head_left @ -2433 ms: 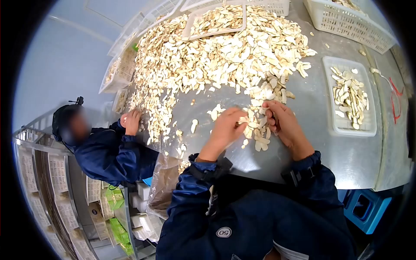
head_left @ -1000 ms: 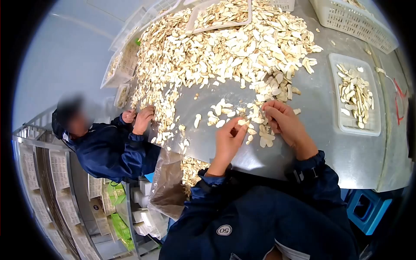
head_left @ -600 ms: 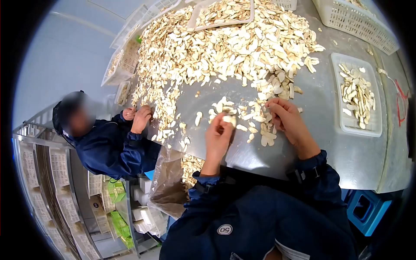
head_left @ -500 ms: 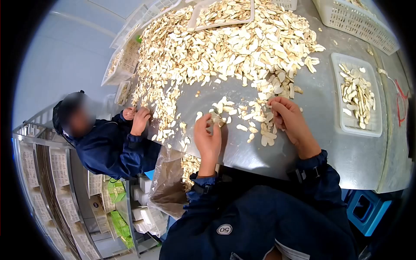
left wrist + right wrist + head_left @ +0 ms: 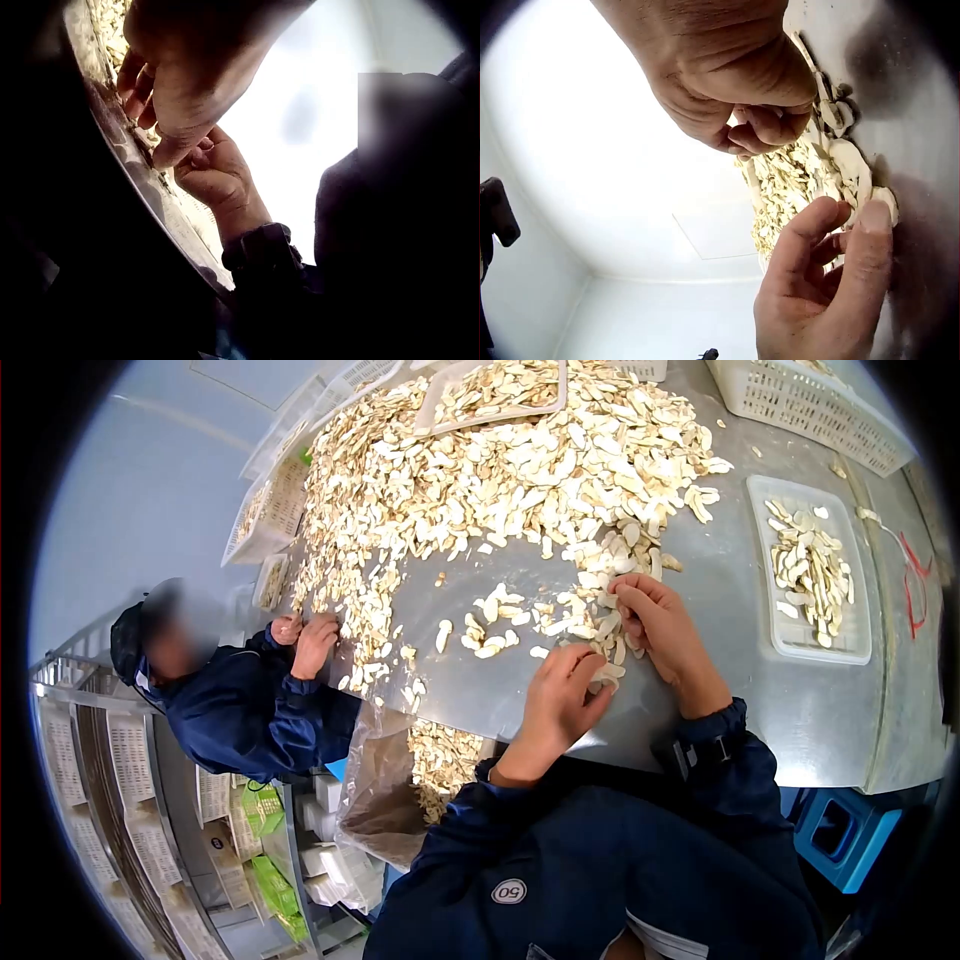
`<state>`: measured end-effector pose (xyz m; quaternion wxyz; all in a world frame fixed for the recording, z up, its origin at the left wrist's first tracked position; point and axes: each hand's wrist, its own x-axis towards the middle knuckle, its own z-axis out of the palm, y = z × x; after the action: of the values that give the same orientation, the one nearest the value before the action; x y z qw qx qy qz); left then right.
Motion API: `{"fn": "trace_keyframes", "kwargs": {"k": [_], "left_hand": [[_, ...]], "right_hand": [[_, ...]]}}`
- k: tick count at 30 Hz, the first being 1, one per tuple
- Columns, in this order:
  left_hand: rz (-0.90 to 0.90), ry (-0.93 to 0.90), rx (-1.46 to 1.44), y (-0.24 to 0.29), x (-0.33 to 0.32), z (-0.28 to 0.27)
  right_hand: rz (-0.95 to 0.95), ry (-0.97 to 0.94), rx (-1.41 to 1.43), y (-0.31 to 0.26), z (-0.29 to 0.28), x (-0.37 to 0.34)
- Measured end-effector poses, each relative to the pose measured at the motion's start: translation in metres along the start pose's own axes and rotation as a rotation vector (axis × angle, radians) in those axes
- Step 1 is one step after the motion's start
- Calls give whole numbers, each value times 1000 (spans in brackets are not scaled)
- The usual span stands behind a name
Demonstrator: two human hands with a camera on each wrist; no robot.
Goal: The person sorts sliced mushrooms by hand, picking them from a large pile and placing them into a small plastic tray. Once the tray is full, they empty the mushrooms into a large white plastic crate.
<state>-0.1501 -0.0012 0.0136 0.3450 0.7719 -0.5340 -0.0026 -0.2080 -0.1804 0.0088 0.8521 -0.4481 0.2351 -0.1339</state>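
Note:
Pale, dried-looking slices (image 5: 490,645) lie in small groups on the metal table (image 5: 470,690), in front of a large heap (image 5: 520,480). Low over the near slices is my left hand (image 5: 565,705), thumb and fingers apart. In the right wrist view, the left thumb touches a slice (image 5: 886,201) at the edge of the group; whether it is gripped there is unclear. My right hand (image 5: 665,640) is just to the right, its fingers curled and its thumb and forefinger pinching a pale slice, mostly hidden. The left wrist view shows both hands close together, the right hand (image 5: 217,180) curled.
A white tray (image 5: 862,635) with slices stands at the right, a perforated basket (image 5: 810,422) behind it. Another tray (image 5: 490,425) rests on the heap. At the left, a person (image 5: 250,695) in dark blue reaches to the table. A plastic-lined container (image 5: 375,790) stands below the near edge.
My left hand has swung left to the small slice group, let go of a slice there, and come back right beside my right hand. The right hand keeps nearly the same pose.

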Motion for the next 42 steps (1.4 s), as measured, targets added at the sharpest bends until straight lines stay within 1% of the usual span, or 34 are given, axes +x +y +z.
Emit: {"fn": "trace_keyframes", "kwargs": {"k": [3, 5, 7, 8, 10, 11, 14, 15, 18, 19, 21, 23, 26, 27, 31, 33, 34, 35, 36, 37, 38, 40, 42], "left_hand": [[-192, -22, -92, -10, -9, 3], [-207, 3, -89, -16, -11, -1], [-202, 48, -73, -24, -12, -5], [-244, 60, -78, -26, -12, -8], [-329, 88, -89, -29, -13, -15], [-331, 106, -54, -37, -16, -15], [-368, 159, -65, -44, -16, -25], [-366, 162, -23, -50, -18, -28], [-341, 182, 117, -62, -21, -37], [-285, 227, 138, -68, -22, -37], [-347, 225, 122, -69, -25, -41], [-414, 222, 124, -65, -25, -47], [-395, 241, 200, -74, -27, -58], [-424, 257, 226, -75, -28, -63], [-476, 345, 184, -91, -37, -77], [-480, 334, 170, -92, -39, -77], [-484, 330, 164, -91, -40, -76], [-425, 294, 164, -88, -39, -74], [-463, 261, 108, -75, -33, -70], [-402, 226, 157, -75, -34, -64], [-340, 190, 205, -75, -33, -57], [-304, 178, 263, -64, -27, -49], [-238, 173, 348, -63, -25, -43]], "right_hand": [[-7, -10, 16, -1, 0, -2], [-15, -31, -6, -1, -1, -2], [-247, 19, -304, 13, 0, 3], [-364, 43, -454, 18, 2, 4], [-317, -9, -760, 5, 10, -12], [-290, -38, -912, 2, 14, -19], [-397, -110, -1027, 16, 22, -22], [-423, -103, -1138, 19, 26, -24], [-544, -103, -1330, 34, 26, -24], [-529, -97, -1353, 35, 25, -25], [-502, -87, -1401, 32, 26, -26], [-490, -88, -1393, 34, 24, -25], [-487, -76, -1376, 34, 21, -23], [-487, -69, -1369, 34, 20, -22], [-327, -135, -911, 10, 17, -20], [-218, -185, -710, -8, 17, -23], [-177, -177, -548, -15, 18, -26], [-135, -169, -387, -22, 19, -30], [-90, -160, -226, -24, 18, -31], [-82, -215, -150, -25, 13, -29], [-84, -197, -131, -23, 11, -26], [-92, -157, -95, -18, 8, -21], [-155, -117, -231, -15, 14, -20]]}}
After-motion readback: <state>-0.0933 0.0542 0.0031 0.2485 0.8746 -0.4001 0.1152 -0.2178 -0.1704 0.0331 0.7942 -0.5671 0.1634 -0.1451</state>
